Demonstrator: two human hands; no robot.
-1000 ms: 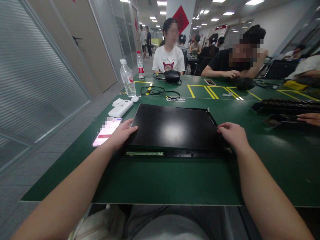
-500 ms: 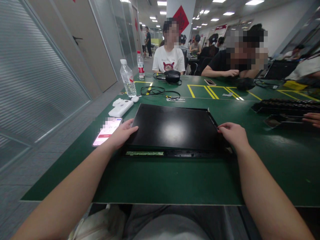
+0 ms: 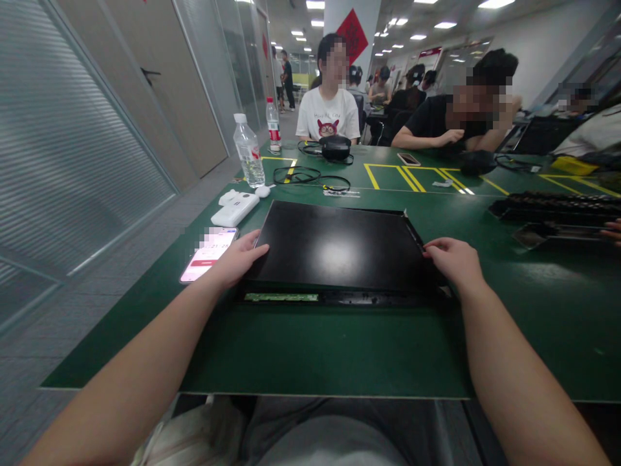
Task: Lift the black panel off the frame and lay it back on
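Observation:
A flat black display panel (image 3: pixel 334 246) lies before me on the green table, over a black frame (image 3: pixel 373 298) that is slightly offset from it. Along the near side of the frame a green circuit strip (image 3: pixel 281 298) shows. My left hand (image 3: pixel 242 255) grips the panel's left edge, thumb on top and the other fingers mostly hidden at the side. At the right edge, my right hand (image 3: pixel 453 259) is closed in a pinch on the rim; whether it holds the panel or the frame beneath, I cannot tell.
Left of the panel lie a lit phone (image 3: pixel 208 255) and a white device (image 3: pixel 236 209). Beyond stand a clear bottle (image 3: pixel 249 155), a red-capped bottle (image 3: pixel 273 126) and a coiled black cable (image 3: pixel 310 176). Black metal parts (image 3: pixel 557 207) lie right, near another person's hand (image 3: pixel 612 232). Two people sit opposite.
My hands and the panel show no clear movement. The other person's hand at the far right has drawn back toward the picture's edge, and the person opposite at right has shifted slightly.

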